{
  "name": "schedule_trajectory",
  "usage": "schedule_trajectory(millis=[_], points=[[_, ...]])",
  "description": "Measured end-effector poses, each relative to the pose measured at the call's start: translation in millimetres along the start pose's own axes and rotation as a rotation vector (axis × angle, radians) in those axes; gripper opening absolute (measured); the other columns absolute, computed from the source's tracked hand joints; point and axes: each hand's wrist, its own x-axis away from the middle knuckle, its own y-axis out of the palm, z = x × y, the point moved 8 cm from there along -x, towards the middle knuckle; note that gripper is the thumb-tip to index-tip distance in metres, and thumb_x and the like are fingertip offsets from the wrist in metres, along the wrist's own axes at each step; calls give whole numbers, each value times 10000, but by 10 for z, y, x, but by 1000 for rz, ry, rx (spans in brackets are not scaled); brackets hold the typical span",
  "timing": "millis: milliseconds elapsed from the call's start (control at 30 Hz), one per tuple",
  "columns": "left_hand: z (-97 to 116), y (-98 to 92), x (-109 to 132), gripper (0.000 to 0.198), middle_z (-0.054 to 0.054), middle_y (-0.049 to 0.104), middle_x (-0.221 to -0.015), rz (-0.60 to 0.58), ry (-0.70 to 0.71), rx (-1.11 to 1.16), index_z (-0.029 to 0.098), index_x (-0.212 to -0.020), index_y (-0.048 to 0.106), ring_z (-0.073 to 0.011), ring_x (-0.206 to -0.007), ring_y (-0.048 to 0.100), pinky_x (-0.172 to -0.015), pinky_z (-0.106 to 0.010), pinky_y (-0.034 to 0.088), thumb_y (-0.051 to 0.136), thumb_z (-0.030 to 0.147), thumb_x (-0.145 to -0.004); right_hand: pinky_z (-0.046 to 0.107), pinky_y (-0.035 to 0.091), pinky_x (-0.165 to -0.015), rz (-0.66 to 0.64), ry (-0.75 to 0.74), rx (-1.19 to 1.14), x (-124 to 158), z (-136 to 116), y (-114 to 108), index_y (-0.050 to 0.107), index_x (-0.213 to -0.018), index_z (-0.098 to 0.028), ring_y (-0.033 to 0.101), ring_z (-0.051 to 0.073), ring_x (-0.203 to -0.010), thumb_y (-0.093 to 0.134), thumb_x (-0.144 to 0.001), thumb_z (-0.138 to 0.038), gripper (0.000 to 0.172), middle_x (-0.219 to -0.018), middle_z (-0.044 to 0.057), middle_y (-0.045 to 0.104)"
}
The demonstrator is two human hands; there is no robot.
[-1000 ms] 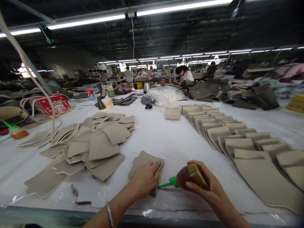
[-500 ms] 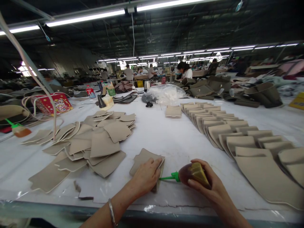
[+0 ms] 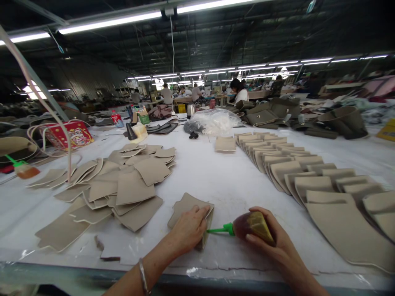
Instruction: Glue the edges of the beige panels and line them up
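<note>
My left hand [image 3: 189,227] presses on a beige leather piece [image 3: 182,204] near the table's front edge, its fingers gripping the folded edge; the thumb is mostly hidden. In my right hand [image 3: 274,238] lies a squeeze bottle of amber-brown glue [image 3: 251,227], tilted on its side with the fingers wrapped round its base. Its green nozzle [image 3: 217,230] points left, and the tip meets the edge of the leather piece just beside my left fingers. Left of my hands is a loose heap of similar beige pieces [image 3: 135,187].
Overlapping beige pieces [image 3: 335,222] run in rows along the right. One small stack [image 3: 225,144] sits farther back, near a clear plastic bag [image 3: 212,121]. A second glue bottle [image 3: 26,170] and a red box [image 3: 70,135] are at left. Other people work in the background.
Both hands, the bottle and the leather piece hold almost the same place. The camera view has shifted very slightly.
</note>
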Motion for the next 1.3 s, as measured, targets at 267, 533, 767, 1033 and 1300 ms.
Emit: schedule_trajectory(millis=[267, 533, 767, 1033, 1300], points=[[-7, 2, 4, 478, -68, 579, -1139, 13, 16, 7, 282, -1387, 409, -240, -1019, 585, -903, -353, 430, 273, 299, -929, 332, 472, -772, 38, -26, 33, -107, 11, -75, 465, -1171, -241, 595, 253, -865, 687, -783, -444, 491, -969, 21, 595], [-12, -8, 4, 480, -67, 570, -1175, 11, 11, 39, 274, -1399, 402, -234, -1060, 571, -940, -343, 416, 287, 305, -933, 317, 467, -741, -133, 61, -111, 95, 0, 156, 455, -1186, -249, 600, 253, -849, 680, -771, -429, 504, -962, 9, 618], [4, -12, -12, 471, -59, 581, -1154, -4, 9, 24, 278, -1366, 442, -224, -1023, 583, -917, -332, 432, 288, 275, -921, 333, 448, -797, 65, -35, 54, -249, 38, -69, 465, -1171, -243, 567, 250, -899, 682, -789, -450, 486, -1006, 24, 573], [-35, 10, -39, 477, -58, 593, -1164, 10, 3, 83, 253, -1341, 484, -229, -1062, 570, -957, -356, 417, 300, 251, -900, 346, 439, -785, 77, -40, 2, -348, 73, -95, 504, -1147, -233, 564, 247, -864, 731, -759, -457, 502, -974, 21, 589], [-164, -164, -22, 410, -37, 643, -1058, 132, -59, 205, 218, -1219, 591, -192, -999, 578, -899, -276, 416, 391, 309, -872, 364, 567, -724, 35, 456, -997, -159, 416, -11, 684, -1019, -188, 652, 268, -888, 834, -696, -354, 393, -1015, 78, 704]])
